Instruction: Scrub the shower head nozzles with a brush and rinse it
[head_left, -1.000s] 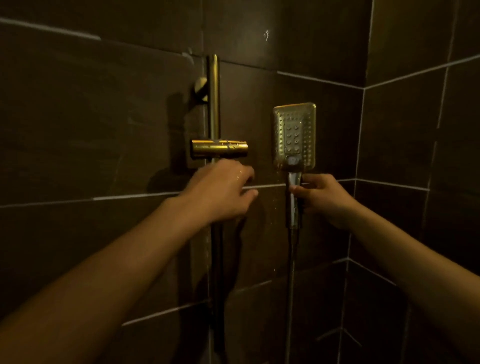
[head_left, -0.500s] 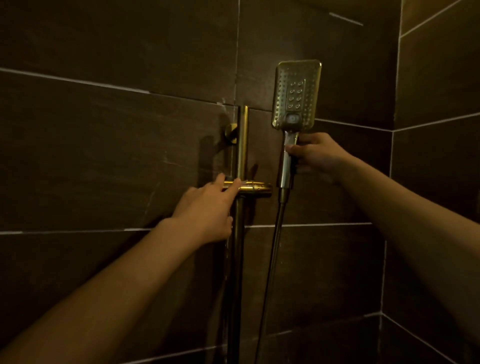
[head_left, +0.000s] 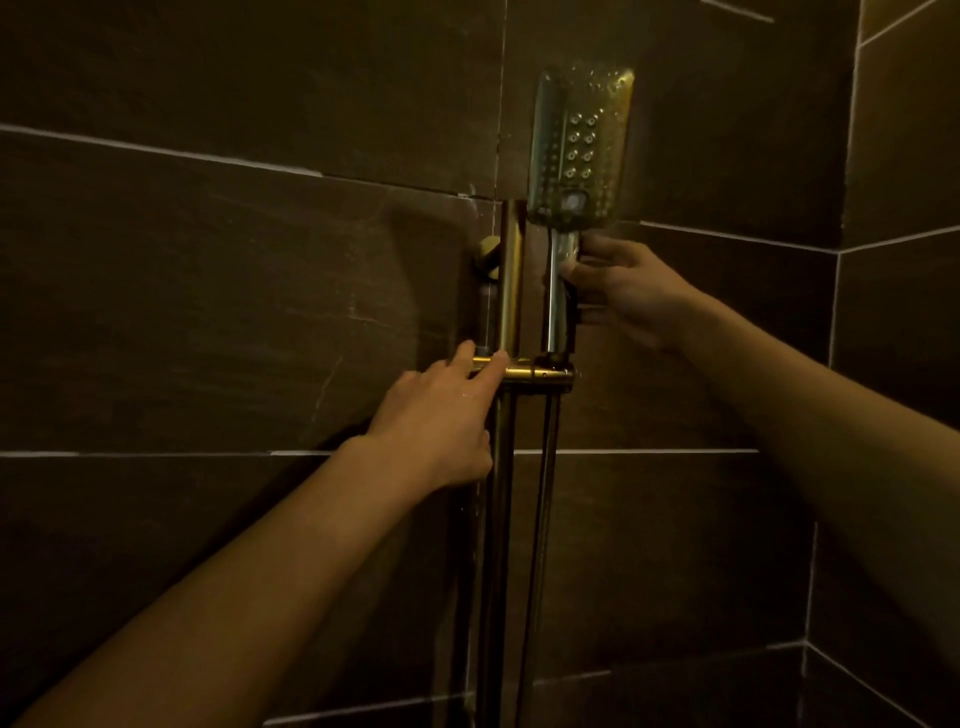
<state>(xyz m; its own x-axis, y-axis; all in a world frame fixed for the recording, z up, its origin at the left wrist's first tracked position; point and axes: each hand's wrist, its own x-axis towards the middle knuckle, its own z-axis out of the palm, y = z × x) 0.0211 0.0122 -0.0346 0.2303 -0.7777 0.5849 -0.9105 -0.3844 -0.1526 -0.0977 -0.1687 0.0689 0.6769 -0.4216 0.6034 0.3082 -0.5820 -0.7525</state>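
- Holding the shower head (head_left: 582, 150) by its handle (head_left: 560, 291): the right hand (head_left: 623, 291), right of centre, curls fingers and thumb round the upper handle, just below the head.
- Key relation: the head's long axis is near vertical. The head is above the grip and the handle's foot is below it, meeting the right end of the holder bracket (head_left: 540, 373) at mid-frame. I cannot tell whether the foot is fully seated in the socket.
- The hose (head_left: 540, 493) drops straight down from the bracket, just beside the slide rail (head_left: 511, 275).
- The left hand (head_left: 436, 415) is nearer the bracket. Its fingers are stretched out, with the tips resting on the bracket's left end. The thumb is hidden, so I cannot confirm a pinch. It holds nothing else.
- Judgement: the next move turns on lining the handle up with the socket axis. The left hand would steady the bracket while the right guides the handle down.
- Shower head appearance: a rectangular, brass-toned face in the upper middle of the frame, turned slightly left. It has rows of nozzles (head_left: 581, 145) and a small button near the lower edge. Bright specks on the top could be droplets.
- No brush is in view.
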